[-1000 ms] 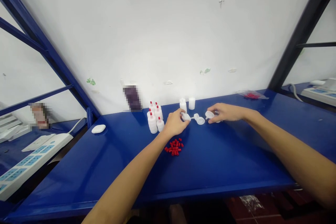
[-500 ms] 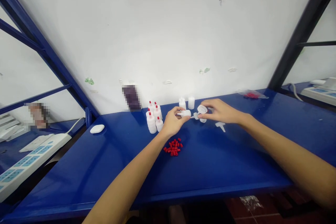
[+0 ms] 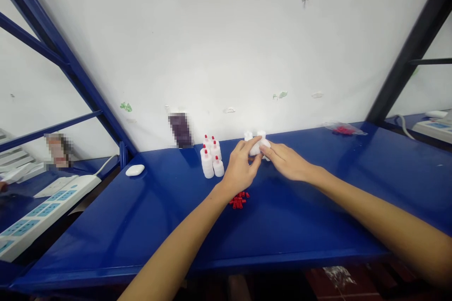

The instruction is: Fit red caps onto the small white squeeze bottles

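Observation:
My left hand (image 3: 242,164) is closed round a white bottle (image 3: 254,149) above the blue table. Fingers of my right hand (image 3: 284,160) close on a white lid (image 3: 264,143) pressed against that bottle; the nozzle is hidden. Behind the hands stand more white bottles (image 3: 261,134). To the left is a group of white bottles with red tips (image 3: 207,164). Small red caps (image 3: 238,201) lie in a pile below my left wrist, which partly hides them.
A white rounded object (image 3: 134,170) lies on the blue table (image 3: 300,225) at the left. A clear bag with red pieces (image 3: 344,129) is at the back right. Power strips (image 3: 42,211) stand beyond the left posts.
My hands have come together, bringing the lid against the bottle. My left hand moved right. The view has shifted slightly.

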Demonstrator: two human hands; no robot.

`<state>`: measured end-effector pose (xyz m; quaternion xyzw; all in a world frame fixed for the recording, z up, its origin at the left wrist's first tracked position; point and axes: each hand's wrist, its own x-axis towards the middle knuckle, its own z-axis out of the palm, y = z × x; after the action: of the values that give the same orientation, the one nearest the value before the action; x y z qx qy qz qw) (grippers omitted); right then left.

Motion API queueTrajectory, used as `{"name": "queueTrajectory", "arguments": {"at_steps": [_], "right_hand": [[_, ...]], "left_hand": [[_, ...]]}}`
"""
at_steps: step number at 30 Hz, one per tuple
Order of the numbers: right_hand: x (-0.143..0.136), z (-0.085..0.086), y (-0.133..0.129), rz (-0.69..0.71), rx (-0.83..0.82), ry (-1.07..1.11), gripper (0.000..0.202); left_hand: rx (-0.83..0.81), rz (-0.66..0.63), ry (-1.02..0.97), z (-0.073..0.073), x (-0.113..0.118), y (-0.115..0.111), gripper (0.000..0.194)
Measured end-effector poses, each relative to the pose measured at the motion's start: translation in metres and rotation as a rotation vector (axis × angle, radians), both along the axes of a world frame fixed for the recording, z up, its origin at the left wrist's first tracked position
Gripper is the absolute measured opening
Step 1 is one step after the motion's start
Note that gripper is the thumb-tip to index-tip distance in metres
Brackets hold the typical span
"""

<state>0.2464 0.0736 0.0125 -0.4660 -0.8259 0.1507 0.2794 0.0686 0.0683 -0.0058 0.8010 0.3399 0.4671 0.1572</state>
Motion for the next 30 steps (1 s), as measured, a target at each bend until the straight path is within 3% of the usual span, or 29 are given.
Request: {"name": "queueTrajectory", "arguments": {"at_steps": [6,9,16,23,27,30], "right_hand": [[-0.012,-0.003,-0.01,-0.127,0.114,-0.265,0.056],[-0.015,-0.004,-0.013,-0.143,0.147,-0.267,0.055],[-0.016,-0.004,-0.016,0.072,-0.058,0.038,0.051],[-0.023,-0.008,-0.023,0.049,-0.011,-0.012,0.052],[-0.024,-0.006,-0.022,-0.017,0.042,-0.218,0.062],[-0.016,0.003,-0.016,-0.053,0.097,-0.361,0.062]], "left_hand": [[0.248,0.223,0.545,0.01,-0.011,0.008,0.046],[0.344,0.354,0.663,0.011,-0.014,0.008,0.04],[0.272,0.402,0.665,0.008,-0.013,0.002,0.042],[0.145,0.219,0.458,0.0,-0.022,0.003,0.047],[0.178,0.132,0.384,-0.006,-0.027,0.004,0.041],[0.179,0.164,0.382,-0.007,-0.026,0.003,0.037]]}}
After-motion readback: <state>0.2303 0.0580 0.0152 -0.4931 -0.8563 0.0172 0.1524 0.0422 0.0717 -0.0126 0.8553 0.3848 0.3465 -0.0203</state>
